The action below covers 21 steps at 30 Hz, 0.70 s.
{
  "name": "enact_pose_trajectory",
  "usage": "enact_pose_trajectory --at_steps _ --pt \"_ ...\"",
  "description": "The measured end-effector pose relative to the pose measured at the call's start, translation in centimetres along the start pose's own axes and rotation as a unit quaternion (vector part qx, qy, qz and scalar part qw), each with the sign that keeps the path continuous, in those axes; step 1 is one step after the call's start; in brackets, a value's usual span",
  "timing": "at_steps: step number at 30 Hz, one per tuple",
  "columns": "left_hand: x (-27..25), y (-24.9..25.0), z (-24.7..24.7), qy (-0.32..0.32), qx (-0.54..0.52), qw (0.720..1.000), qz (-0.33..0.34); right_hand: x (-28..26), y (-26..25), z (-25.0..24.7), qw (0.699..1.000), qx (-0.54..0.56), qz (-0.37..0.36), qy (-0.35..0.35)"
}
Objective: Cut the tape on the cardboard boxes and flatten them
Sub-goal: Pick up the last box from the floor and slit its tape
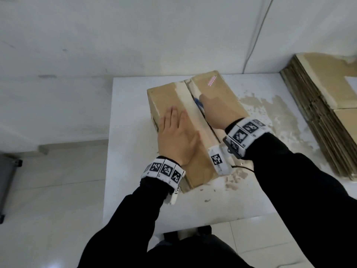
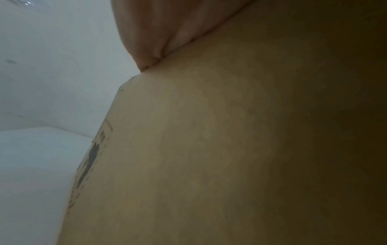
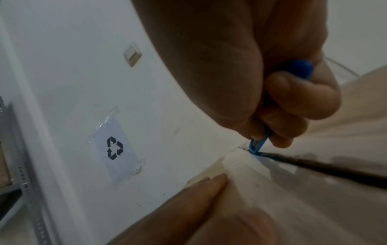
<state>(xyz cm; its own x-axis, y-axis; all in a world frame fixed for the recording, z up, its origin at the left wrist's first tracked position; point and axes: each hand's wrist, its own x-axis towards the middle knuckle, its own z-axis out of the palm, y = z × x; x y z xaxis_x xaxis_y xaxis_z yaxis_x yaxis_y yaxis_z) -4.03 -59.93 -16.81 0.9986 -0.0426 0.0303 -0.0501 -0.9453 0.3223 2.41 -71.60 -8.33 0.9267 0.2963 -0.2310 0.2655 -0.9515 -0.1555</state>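
A brown cardboard box (image 1: 222,93) lies on the white table (image 1: 135,113), with a pale tape strip (image 1: 190,105) running along its top seam. My left hand (image 1: 175,132) presses flat on the left top flap, fingers straight; in the left wrist view the palm (image 2: 167,24) rests on the cardboard (image 2: 209,149). My right hand (image 1: 216,111) grips a small blue cutter (image 3: 259,145), whose tip sits in the seam (image 3: 314,164), which shows as a dark open slit behind it. The left hand's fingers (image 3: 188,195) lie beside the tape in the right wrist view.
A stack of flattened cardboard boxes (image 1: 328,113) fills the right side of the table. The table's surface is worn and peeling (image 1: 270,113) right of the box. On the wall are a recycling label (image 3: 115,149) and a light switch (image 3: 132,53). A grey cart (image 1: 7,180) stands at the left.
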Motion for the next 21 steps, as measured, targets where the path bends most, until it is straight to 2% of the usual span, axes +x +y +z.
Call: enact_pose_trajectory --at_steps 4,7,13,14,15,16,18,19,21 --pt "0.2 0.2 -0.2 -0.017 0.016 1.000 -0.003 -5.2 1.3 0.6 0.998 0.033 0.028 -0.043" --pt "0.2 0.1 0.0 -0.004 0.032 0.999 0.005 -9.4 2.4 1.8 0.996 0.034 0.051 -0.067" --pt "0.4 0.1 -0.1 -0.023 0.047 0.999 0.006 -18.6 4.8 4.0 0.988 0.114 0.089 -0.057" --pt "0.4 0.1 -0.2 -0.020 0.053 0.998 0.028 -19.5 4.7 4.5 0.987 0.128 0.091 -0.041" --pt "0.4 0.3 -0.4 -0.019 0.049 0.995 0.082 -20.0 4.5 4.9 0.986 0.138 0.092 -0.021" --pt "0.4 0.6 -0.8 -0.027 0.033 0.985 0.169 -20.1 4.3 5.4 0.986 0.140 0.095 -0.002" --pt "0.7 1.1 -1.0 -0.044 0.022 0.934 0.354 -19.8 4.0 6.1 0.984 0.143 0.109 0.018" --pt "1.1 1.3 -1.1 -0.051 0.027 0.912 0.405 -19.5 4.0 6.4 0.981 0.153 0.116 0.019" --pt "2.0 1.3 -1.6 -0.074 0.040 0.896 0.435 -19.1 4.1 6.7 0.974 0.185 0.127 0.015"
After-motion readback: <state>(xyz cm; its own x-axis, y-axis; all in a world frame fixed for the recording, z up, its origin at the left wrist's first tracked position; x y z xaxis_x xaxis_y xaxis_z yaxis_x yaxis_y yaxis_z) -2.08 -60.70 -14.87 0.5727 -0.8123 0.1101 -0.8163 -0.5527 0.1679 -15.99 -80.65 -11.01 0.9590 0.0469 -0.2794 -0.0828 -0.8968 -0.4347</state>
